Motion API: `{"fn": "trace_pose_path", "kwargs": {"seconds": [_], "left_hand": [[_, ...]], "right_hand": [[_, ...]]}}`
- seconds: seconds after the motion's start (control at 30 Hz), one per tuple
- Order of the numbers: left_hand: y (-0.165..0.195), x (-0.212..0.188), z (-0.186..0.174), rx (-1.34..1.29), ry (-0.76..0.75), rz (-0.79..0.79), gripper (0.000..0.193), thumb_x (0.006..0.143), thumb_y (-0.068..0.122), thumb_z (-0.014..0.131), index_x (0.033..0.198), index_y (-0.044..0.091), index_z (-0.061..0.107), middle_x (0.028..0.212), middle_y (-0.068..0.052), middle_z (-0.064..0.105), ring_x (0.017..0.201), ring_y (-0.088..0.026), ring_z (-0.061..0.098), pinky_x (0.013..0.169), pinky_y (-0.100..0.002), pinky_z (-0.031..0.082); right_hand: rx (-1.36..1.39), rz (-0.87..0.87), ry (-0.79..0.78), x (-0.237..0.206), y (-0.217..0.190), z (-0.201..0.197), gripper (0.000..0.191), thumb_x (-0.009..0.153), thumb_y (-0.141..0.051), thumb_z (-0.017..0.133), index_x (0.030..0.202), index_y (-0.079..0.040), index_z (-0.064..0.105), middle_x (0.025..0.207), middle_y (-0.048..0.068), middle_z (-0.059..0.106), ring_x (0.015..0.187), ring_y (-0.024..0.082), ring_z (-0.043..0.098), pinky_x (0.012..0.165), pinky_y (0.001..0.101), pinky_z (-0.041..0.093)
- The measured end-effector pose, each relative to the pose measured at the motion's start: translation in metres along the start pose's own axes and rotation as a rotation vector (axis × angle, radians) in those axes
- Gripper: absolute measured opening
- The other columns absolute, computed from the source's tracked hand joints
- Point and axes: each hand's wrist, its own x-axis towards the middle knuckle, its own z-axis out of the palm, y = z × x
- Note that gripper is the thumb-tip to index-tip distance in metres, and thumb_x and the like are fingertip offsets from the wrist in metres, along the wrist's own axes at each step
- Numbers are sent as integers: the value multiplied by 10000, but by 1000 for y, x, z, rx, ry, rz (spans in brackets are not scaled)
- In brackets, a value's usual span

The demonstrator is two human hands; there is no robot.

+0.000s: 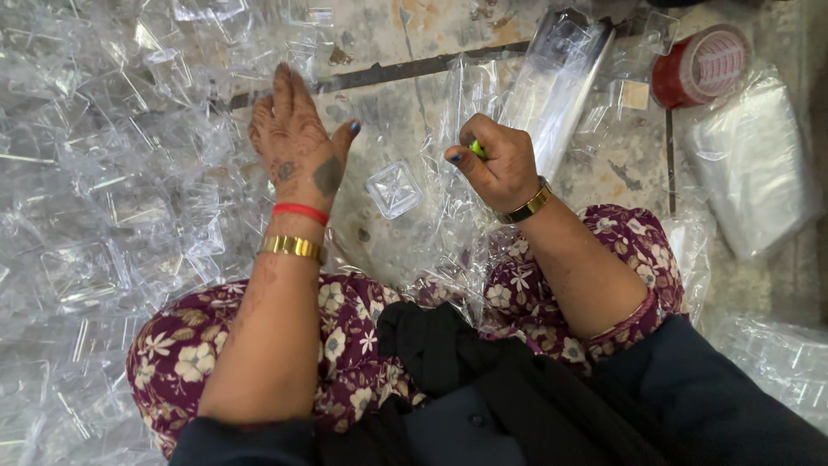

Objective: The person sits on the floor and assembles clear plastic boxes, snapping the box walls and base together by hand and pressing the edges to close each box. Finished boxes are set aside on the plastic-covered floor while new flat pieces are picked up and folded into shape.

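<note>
The right hand (498, 166) is curled into a fist around a small yellow-green object (476, 148), of which only a short bit shows between thumb and forefinger; what it is cannot be told. The fist hangs over a clear wrap (448, 224) that spreads across the floor in front of the knees. Just left of the fist, between the two hands, a small clear square box (394, 189) lies on the bare concrete floor (388, 112), apart from both hands.

The left hand (296, 138) lies flat, palm down, fingers stretched out and close together, gripping nothing. Its fingertips rest at the edge of a big pile of clear boxes (112, 190) that fills the whole left side of the scene, from near to far. The wrist carries a red band (301, 212) and a gold bangle (293, 248); the right wrist has a gold bangle (528, 205) too.

Beyond the right hand, a long clear sleeve (556, 82) slants toward the far right. At the far right corner a roll of red tape (700, 67) lies on the floor, and nearer than it, a stack of clear bags (750, 168). More clear boxes (780, 358) lie at the near right. A dark crack (405, 71) runs across the far floor. The person sits cross-legged in a maroon flowered garment (345, 336), a black cloth (457, 362) in the lap.
</note>
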Motion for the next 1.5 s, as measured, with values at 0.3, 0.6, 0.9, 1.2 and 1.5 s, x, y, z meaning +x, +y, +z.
{"fn": "trace_pose_path", "kwargs": {"seconds": [0.3,0.6,0.9,1.2,1.5], "left_hand": [[46,-16,-45,-926,-110,186,763,881,317,831,1488,100,424,1444,-87,562,1271,-223,619,1031,-383,564],[68,-36,-35,-1657,-100,111,923,941,172,863,1613,167,231,1541,-106,403,1428,-235,497,1272,-425,452],[57,-31,-35,-1751,-154,0,600,1038,296,716,1516,13,489,1501,-141,577,1330,-223,587,1198,-378,467],[55,-31,-41,-1865,-310,-131,593,1080,474,519,1303,-60,646,1247,-200,714,1004,-231,704,809,-310,535],[52,-30,-30,-1979,-505,-156,427,1060,444,599,1077,18,625,1117,-219,733,961,-284,729,853,-381,585]], "right_hand": [[76,167,150,14,-14,16,496,1004,-449,703,1271,-51,571,1025,43,709,649,118,518,602,264,421],[311,123,3,8,3,27,408,1068,-351,713,1280,-13,630,1153,20,685,977,104,616,873,254,520],[771,138,-35,2,11,31,472,1030,-489,595,1231,-62,591,936,-38,596,750,34,516,638,186,396],[425,125,-35,1,14,32,396,1193,-434,489,1134,-50,569,916,4,556,764,78,502,686,228,427],[302,27,-139,-1,9,17,882,791,-854,660,1138,-57,514,872,-7,514,718,80,462,640,257,389]]}}
